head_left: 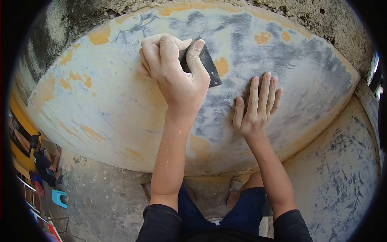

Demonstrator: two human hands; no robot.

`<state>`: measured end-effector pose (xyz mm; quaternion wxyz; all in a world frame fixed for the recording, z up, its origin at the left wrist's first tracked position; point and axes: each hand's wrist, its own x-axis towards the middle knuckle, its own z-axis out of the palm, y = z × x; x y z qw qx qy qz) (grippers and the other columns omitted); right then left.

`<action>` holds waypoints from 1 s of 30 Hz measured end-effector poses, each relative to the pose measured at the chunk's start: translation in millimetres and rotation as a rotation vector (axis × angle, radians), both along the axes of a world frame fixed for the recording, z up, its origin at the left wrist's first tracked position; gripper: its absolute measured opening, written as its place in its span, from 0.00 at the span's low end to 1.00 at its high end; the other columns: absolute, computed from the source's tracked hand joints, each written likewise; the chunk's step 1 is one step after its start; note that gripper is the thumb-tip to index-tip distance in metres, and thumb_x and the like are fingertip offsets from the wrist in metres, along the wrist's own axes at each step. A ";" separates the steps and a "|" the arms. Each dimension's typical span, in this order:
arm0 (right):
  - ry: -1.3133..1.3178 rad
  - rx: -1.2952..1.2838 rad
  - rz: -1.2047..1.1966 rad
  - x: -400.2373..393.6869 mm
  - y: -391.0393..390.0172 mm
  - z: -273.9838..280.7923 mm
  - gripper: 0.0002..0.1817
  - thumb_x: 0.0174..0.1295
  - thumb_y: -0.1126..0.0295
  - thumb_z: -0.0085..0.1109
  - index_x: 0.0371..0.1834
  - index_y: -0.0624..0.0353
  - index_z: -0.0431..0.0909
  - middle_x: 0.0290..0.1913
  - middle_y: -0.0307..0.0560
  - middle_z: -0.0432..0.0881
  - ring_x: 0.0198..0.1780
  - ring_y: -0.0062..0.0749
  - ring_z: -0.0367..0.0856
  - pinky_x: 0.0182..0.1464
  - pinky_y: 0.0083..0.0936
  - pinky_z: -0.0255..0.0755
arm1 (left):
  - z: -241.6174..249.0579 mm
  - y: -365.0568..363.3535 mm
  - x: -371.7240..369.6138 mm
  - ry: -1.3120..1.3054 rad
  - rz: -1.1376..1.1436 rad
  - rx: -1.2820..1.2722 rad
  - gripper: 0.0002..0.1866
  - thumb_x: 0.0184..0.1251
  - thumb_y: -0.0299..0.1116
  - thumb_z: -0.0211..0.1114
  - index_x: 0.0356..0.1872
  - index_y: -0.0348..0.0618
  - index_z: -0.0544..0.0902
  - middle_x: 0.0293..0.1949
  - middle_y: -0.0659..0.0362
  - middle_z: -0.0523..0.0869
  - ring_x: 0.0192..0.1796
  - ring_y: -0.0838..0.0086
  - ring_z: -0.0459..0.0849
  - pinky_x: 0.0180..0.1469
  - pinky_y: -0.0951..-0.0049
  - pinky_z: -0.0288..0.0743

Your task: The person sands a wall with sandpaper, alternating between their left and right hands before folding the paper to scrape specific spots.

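Observation:
My left hand [173, 68] is closed around a dark piece of sandpaper [209, 64], the thumb pressing on its face. It is against a large curved panel [121, 105] with worn white, grey and orange patches. White dust coats the fingers of this hand. To the right, my right hand [258, 105] lies on the panel with its fingers stretched out, holding nothing. Its fingertips are dusty too. Part of the sandpaper is hidden behind my left fingers.
A rough concrete wall [314, 16] borders the panel's top edge. At lower right is another curved, grey-streaked surface [330, 173]. A person [45, 161] sits at far left, near a blue stool [59, 198] on the concrete floor [105, 201].

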<state>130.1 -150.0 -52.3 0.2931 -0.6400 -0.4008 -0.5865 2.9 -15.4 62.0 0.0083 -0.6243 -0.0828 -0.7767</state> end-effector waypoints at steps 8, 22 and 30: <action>-0.026 -0.028 -0.015 -2.0 -3.3 4.8 0.31 0.83 0.58 0.47 0.78 0.72 0.71 0.82 0.72 0.66 0.87 0.62 0.55 0.88 0.55 0.38 | -68.5 -11.2 -5.5 0.103 0.001 -0.086 0.12 0.67 0.26 0.77 0.37 0.38 0.79 0.38 0.57 0.76 0.45 0.60 0.73 0.53 0.58 0.66; -0.010 0.014 0.009 0.5 -0.4 0.4 0.30 0.80 0.57 0.50 0.78 0.66 0.74 0.81 0.68 0.69 0.87 0.59 0.57 0.88 0.57 0.36 | -73.5 -19.1 -8.4 0.084 -0.044 -0.207 0.15 0.67 0.26 0.78 0.35 0.37 0.75 0.39 0.54 0.75 0.46 0.60 0.74 0.52 0.58 0.68; 0.008 0.011 -0.002 -1.8 -0.7 0.5 0.30 0.80 0.57 0.50 0.77 0.66 0.75 0.81 0.67 0.69 0.86 0.60 0.58 0.88 0.57 0.37 | -31.2 -10.1 -1.9 0.022 -0.002 -0.127 0.13 0.68 0.28 0.77 0.34 0.41 0.77 0.38 0.58 0.76 0.44 0.62 0.73 0.52 0.59 0.63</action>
